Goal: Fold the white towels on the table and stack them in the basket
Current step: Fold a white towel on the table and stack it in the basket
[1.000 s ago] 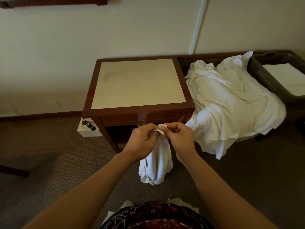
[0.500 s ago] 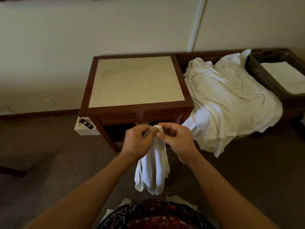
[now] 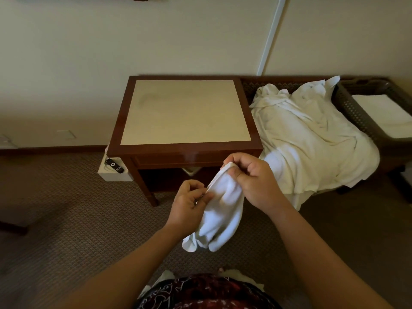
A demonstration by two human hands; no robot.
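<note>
A small white towel (image 3: 219, 216) hangs bunched in front of the wooden table (image 3: 187, 112). My right hand (image 3: 252, 179) grips its top corner, held higher. My left hand (image 3: 188, 204) pinches the towel's edge lower down on the left side. A heap of unfolded white towels (image 3: 312, 139) lies to the right of the table. At the far right a dark woven basket (image 3: 356, 112) holds a folded white towel (image 3: 383, 114).
The table's beige top shows nothing on it. A white box with a black remote (image 3: 114, 165) sits on the floor by the table's left leg. Patterned carpet covers the floor. A wall runs close behind the table.
My hands, together at the towel's top before, have parted: the right rose to the right with the corner, the left slid down along the edge.
</note>
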